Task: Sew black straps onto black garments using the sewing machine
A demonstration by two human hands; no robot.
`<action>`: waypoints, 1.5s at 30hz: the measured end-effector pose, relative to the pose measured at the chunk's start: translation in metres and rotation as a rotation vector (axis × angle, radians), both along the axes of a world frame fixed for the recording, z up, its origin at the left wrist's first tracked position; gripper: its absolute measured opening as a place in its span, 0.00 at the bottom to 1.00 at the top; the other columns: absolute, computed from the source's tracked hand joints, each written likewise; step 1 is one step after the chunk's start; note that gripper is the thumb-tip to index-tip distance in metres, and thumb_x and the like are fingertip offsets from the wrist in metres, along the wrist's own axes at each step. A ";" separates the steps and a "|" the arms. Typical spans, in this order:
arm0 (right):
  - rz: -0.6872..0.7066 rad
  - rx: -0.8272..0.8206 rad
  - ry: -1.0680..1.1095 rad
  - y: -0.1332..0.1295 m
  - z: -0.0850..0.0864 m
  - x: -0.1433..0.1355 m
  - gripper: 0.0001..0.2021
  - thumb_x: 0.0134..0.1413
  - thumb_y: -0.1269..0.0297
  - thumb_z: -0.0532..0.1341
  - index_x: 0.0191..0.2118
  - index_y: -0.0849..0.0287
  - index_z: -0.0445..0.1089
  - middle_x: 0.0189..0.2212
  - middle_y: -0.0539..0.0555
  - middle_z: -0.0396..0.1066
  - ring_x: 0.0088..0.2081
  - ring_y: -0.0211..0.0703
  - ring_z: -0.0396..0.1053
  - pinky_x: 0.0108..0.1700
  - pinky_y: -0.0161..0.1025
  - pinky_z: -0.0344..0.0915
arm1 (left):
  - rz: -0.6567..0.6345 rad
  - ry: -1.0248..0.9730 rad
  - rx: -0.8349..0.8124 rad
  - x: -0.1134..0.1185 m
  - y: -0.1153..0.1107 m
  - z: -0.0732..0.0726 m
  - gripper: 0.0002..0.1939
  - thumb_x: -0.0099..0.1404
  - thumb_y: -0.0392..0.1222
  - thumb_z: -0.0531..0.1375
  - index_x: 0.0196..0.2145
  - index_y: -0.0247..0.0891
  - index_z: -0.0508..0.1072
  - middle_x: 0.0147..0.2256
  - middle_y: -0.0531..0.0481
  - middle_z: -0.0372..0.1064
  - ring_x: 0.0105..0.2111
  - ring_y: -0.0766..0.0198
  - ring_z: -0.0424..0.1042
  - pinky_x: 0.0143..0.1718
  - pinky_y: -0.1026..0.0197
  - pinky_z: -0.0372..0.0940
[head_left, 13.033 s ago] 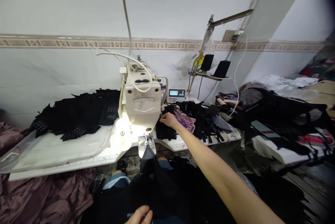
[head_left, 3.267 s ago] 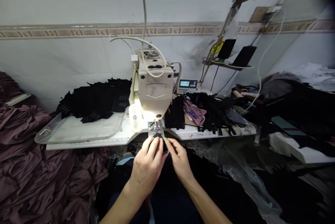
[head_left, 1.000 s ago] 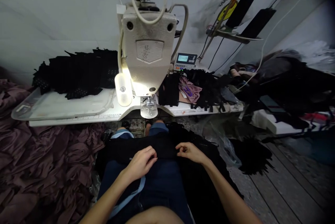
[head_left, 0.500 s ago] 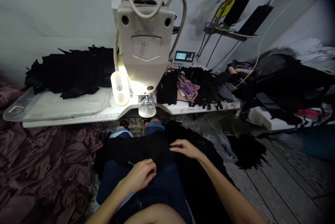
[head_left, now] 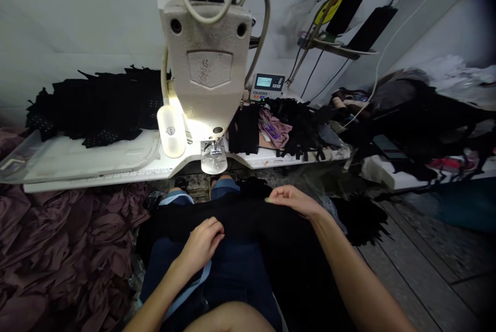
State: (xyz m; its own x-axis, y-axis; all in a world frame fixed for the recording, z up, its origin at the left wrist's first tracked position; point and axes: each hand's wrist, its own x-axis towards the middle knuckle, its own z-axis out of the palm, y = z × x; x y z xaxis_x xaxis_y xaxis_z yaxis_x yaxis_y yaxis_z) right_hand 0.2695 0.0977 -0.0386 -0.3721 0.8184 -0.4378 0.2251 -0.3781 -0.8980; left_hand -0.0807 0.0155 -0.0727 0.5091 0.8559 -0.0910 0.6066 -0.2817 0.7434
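Observation:
Black fabric (head_left: 236,218) lies across the lap and runs off to the right. My left hand (head_left: 203,243) rests on it near the middle of the lap, fingers curled together on the cloth. Farther right, my right hand (head_left: 292,200) pinches the upper edge of the black fabric between thumb and fingers. In front of the lap stands a sewing machine (head_left: 207,63) with its lamp (head_left: 171,131) lit; no cloth shows under its needle area.
Black pieces (head_left: 104,107) are heaped on a clear plastic tray (head_left: 96,161) at the left. Mauve cloth (head_left: 62,249) is piled at lower left. A control panel (head_left: 267,87), more black pieces (head_left: 296,125) and thread cones (head_left: 372,29) stand to the right.
My right hand has moved right and slightly up, and the black fabric now stretches farther right across the lap. My left hand has shifted slightly left and up. The view has shifted a little.

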 end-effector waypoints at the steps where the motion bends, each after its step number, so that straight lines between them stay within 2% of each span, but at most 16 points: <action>1: -0.062 -0.035 0.075 0.000 0.013 -0.010 0.23 0.50 0.44 0.77 0.35 0.61 0.78 0.26 0.50 0.76 0.25 0.37 0.69 0.29 0.33 0.61 | 0.027 -0.054 0.001 0.003 0.001 0.007 0.09 0.76 0.39 0.56 0.48 0.41 0.76 0.46 0.44 0.73 0.45 0.55 0.74 0.48 0.54 0.69; 4: -0.044 -0.063 0.219 -0.007 0.039 -0.059 0.28 0.50 0.49 0.79 0.52 0.59 0.79 0.30 0.50 0.79 0.29 0.38 0.74 0.31 0.32 0.65 | 0.159 -0.386 -0.175 0.016 -0.002 0.029 0.23 0.72 0.48 0.65 0.62 0.44 0.72 0.54 0.42 0.74 0.51 0.53 0.76 0.53 0.52 0.72; 7: 0.071 -0.098 0.307 -0.014 0.043 -0.112 0.31 0.57 0.43 0.73 0.59 0.57 0.77 0.40 0.56 0.81 0.36 0.43 0.80 0.35 0.35 0.73 | 0.339 -0.666 -0.481 0.026 -0.008 0.037 0.39 0.64 0.56 0.72 0.68 0.43 0.69 0.57 0.41 0.75 0.55 0.48 0.77 0.57 0.48 0.73; 10: 0.110 -0.085 0.274 -0.012 0.033 -0.142 0.33 0.61 0.35 0.67 0.55 0.61 0.79 0.41 0.59 0.81 0.38 0.47 0.81 0.37 0.39 0.76 | 0.565 -0.725 -0.622 0.021 -0.015 0.028 0.40 0.60 0.62 0.74 0.64 0.41 0.74 0.61 0.40 0.74 0.61 0.42 0.73 0.63 0.45 0.68; 12: 0.079 0.067 0.172 -0.006 0.025 -0.148 0.32 0.60 0.35 0.67 0.52 0.62 0.80 0.38 0.59 0.80 0.38 0.48 0.80 0.33 0.37 0.73 | 0.703 -0.695 -0.675 0.012 -0.019 0.018 0.42 0.56 0.65 0.76 0.60 0.40 0.77 0.63 0.38 0.73 0.64 0.40 0.70 0.65 0.45 0.65; 14: 0.083 0.222 0.099 0.000 0.019 -0.149 0.29 0.62 0.38 0.67 0.52 0.60 0.81 0.42 0.59 0.81 0.40 0.47 0.78 0.31 0.35 0.70 | 0.755 -0.663 -0.709 0.002 -0.022 0.011 0.44 0.52 0.68 0.76 0.59 0.39 0.78 0.63 0.36 0.74 0.64 0.40 0.71 0.65 0.45 0.66; 17: 0.284 0.238 0.098 0.001 0.016 -0.146 0.25 0.65 0.41 0.66 0.55 0.56 0.81 0.47 0.56 0.80 0.38 0.44 0.74 0.32 0.34 0.68 | 0.694 -0.642 -0.669 -0.011 -0.019 0.013 0.41 0.54 0.69 0.75 0.57 0.40 0.79 0.60 0.37 0.76 0.59 0.44 0.75 0.60 0.48 0.69; 19: 0.445 0.200 0.060 -0.003 0.016 -0.142 0.23 0.59 0.42 0.71 0.47 0.58 0.83 0.36 0.52 0.79 0.31 0.39 0.68 0.29 0.32 0.62 | 0.617 -0.617 -0.616 -0.017 -0.011 0.021 0.36 0.55 0.66 0.75 0.53 0.40 0.81 0.53 0.40 0.80 0.52 0.47 0.78 0.54 0.51 0.71; 21: 0.512 0.189 0.008 -0.008 0.019 -0.135 0.22 0.54 0.43 0.75 0.35 0.61 0.83 0.24 0.47 0.70 0.26 0.35 0.59 0.26 0.32 0.54 | 0.524 -0.598 -0.564 -0.020 -0.002 0.031 0.31 0.55 0.64 0.75 0.46 0.38 0.83 0.43 0.43 0.82 0.44 0.52 0.78 0.48 0.54 0.71; 24: 0.465 0.109 0.044 -0.012 0.024 -0.120 0.23 0.57 0.42 0.73 0.32 0.61 0.81 0.21 0.45 0.64 0.24 0.33 0.55 0.25 0.32 0.50 | 0.413 -0.577 -0.490 -0.018 0.008 0.039 0.24 0.58 0.62 0.74 0.33 0.36 0.80 0.31 0.49 0.76 0.35 0.59 0.72 0.39 0.59 0.67; 28: 0.448 0.014 0.019 -0.013 0.028 -0.108 0.23 0.59 0.40 0.71 0.39 0.59 0.82 0.22 0.44 0.67 0.19 0.32 0.54 0.21 0.32 0.50 | 0.408 -0.544 -0.408 -0.003 0.008 0.038 0.31 0.65 0.67 0.66 0.23 0.39 0.64 0.23 0.58 0.55 0.25 0.68 0.54 0.26 0.64 0.52; 32: 0.261 0.224 -0.007 -0.016 0.028 -0.119 0.22 0.57 0.44 0.74 0.45 0.58 0.83 0.32 0.51 0.78 0.29 0.40 0.71 0.29 0.33 0.64 | 0.398 -0.523 -0.360 0.009 0.007 0.038 0.31 0.66 0.67 0.64 0.23 0.41 0.58 0.24 0.60 0.47 0.26 0.69 0.48 0.26 0.64 0.45; 34: 0.198 0.331 -0.012 -0.018 0.031 -0.129 0.19 0.55 0.47 0.76 0.44 0.58 0.84 0.33 0.53 0.80 0.34 0.44 0.74 0.35 0.36 0.66 | 0.368 -0.506 -0.355 0.010 0.009 0.042 0.29 0.66 0.63 0.66 0.22 0.39 0.60 0.24 0.59 0.48 0.26 0.69 0.48 0.26 0.64 0.45; 38: 0.175 0.462 0.011 -0.020 0.041 -0.146 0.16 0.54 0.49 0.76 0.35 0.58 0.82 0.31 0.52 0.76 0.32 0.42 0.72 0.33 0.36 0.65 | 0.295 -0.486 -0.377 0.007 0.012 0.054 0.23 0.66 0.56 0.67 0.23 0.35 0.71 0.23 0.57 0.56 0.27 0.68 0.53 0.27 0.64 0.48; 42: 0.160 0.395 0.096 -0.019 0.057 -0.148 0.19 0.53 0.47 0.76 0.31 0.59 0.78 0.26 0.49 0.73 0.25 0.38 0.68 0.27 0.34 0.60 | 0.244 -0.506 -0.411 0.000 0.014 0.071 0.20 0.67 0.56 0.68 0.31 0.34 0.81 0.26 0.53 0.69 0.27 0.66 0.62 0.30 0.64 0.56; 45: 0.145 0.404 0.107 -0.015 0.075 -0.147 0.19 0.55 0.45 0.75 0.32 0.58 0.79 0.24 0.50 0.73 0.23 0.38 0.68 0.25 0.35 0.60 | 0.252 -0.503 -0.285 -0.006 0.018 0.091 0.18 0.69 0.54 0.67 0.40 0.35 0.84 0.31 0.49 0.77 0.30 0.63 0.70 0.34 0.63 0.63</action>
